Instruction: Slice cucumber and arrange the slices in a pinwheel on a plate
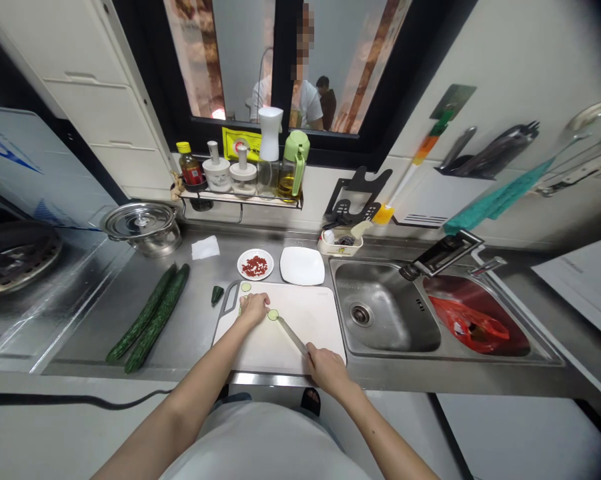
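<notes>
The right hand (327, 371) has its fingers closed round the handle of a long steel knife (293, 337), which slants across the white rectangular cutting board (300, 333). Holding it by the handle keeps the skin clear of the metal, and the blade's far end is at a thin, pale green cucumber slice with a dark rim (273, 315).

The left hand (253, 308) is palm down on the board just left of that slice, its fingers bent and drawn fairly close together, perhaps to steady something; whether they hold a piece underneath is hidden. A second round cucumber slice (246, 287) lies near the board's grey handle.

A short dark green cucumber end (217, 295) is on the steel table (195, 333), just left of the board. Two long, bumpy green cucumbers (150, 319) lie side by side farther left, probably there to leave the board free for the hands. Beyond the board's far edge, a round white plate (241, 265) bears chopped red bits (255, 267), beside a square white plate (302, 265), both seemingly within easy reach.
</notes>
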### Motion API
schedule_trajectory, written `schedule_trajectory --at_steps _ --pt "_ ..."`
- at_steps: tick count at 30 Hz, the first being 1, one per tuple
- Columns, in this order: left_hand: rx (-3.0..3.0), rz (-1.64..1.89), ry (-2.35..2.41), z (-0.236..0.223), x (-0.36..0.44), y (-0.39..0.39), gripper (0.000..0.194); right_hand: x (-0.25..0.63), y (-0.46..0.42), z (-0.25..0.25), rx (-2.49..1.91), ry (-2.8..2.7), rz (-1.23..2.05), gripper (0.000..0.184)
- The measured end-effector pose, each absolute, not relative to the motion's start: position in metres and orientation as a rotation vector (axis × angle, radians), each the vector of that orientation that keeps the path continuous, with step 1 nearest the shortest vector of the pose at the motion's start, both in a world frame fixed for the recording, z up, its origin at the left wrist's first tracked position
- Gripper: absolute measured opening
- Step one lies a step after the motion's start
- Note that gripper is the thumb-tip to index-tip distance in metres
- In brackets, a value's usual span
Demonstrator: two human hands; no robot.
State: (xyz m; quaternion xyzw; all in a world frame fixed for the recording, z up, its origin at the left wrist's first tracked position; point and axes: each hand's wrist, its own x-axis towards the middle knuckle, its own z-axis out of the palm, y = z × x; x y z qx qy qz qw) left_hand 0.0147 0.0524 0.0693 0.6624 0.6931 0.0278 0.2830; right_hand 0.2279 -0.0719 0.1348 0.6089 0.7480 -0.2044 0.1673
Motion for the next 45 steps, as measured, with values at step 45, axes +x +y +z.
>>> schedule_trajectory --at_steps 45 --pt "1.754 0.112 1.851 0.069 0.014 0.053 0.015 0.213 -0.038 0.141 1.562 2.160 -0.611 0.031"
